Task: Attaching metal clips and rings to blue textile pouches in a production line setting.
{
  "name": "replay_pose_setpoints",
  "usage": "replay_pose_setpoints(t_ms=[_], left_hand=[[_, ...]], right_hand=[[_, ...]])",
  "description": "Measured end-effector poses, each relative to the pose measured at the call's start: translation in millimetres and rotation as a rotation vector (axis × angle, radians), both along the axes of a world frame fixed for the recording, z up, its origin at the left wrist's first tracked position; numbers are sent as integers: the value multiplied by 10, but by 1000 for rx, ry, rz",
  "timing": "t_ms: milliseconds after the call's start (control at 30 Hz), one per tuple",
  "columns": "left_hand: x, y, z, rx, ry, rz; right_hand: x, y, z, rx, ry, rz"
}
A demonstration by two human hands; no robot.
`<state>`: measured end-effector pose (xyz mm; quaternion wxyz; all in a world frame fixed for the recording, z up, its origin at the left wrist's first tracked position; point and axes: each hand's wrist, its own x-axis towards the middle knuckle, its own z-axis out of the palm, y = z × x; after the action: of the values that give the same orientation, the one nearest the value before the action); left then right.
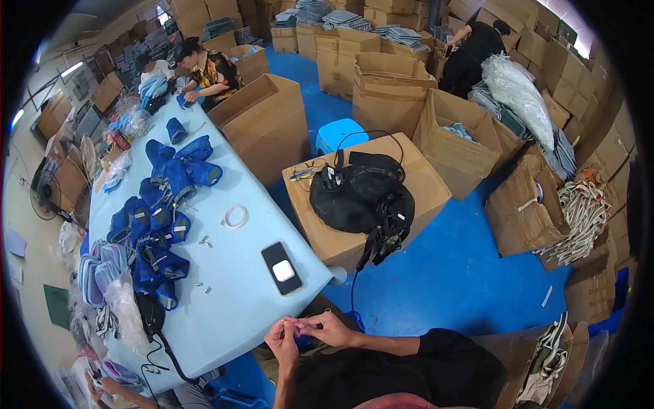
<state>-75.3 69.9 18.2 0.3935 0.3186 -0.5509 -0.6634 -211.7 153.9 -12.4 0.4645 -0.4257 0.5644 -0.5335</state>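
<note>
Both hands are close to the body, low in the view, and they meet in the middle. The left hand [283, 341] is a little lower and to the left. Its fingers are bent in and its fingertips pinch together, pointing up and to the right. The left forearm comes straight up from the near edge. The right hand [329, 328] sits just beside it, touching it at the fingertips. Its fingers are curled too. The right forearm is bare and runs off to the right, into a black sleeve.
</note>
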Motion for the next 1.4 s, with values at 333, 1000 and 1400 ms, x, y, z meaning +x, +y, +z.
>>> replay_pose_setpoints(t_ms=[333,1000,1400], left_hand=[[-78,-54,382,-86,113,265],[578,-189,176,-61,-219,-40],[613,12,228,-597,-734,-206]], right_hand=[[118,171,-239,-222,191,-6],[-14,75,-126,-54,302,27],[275,-195,-210,-244,541,92]])
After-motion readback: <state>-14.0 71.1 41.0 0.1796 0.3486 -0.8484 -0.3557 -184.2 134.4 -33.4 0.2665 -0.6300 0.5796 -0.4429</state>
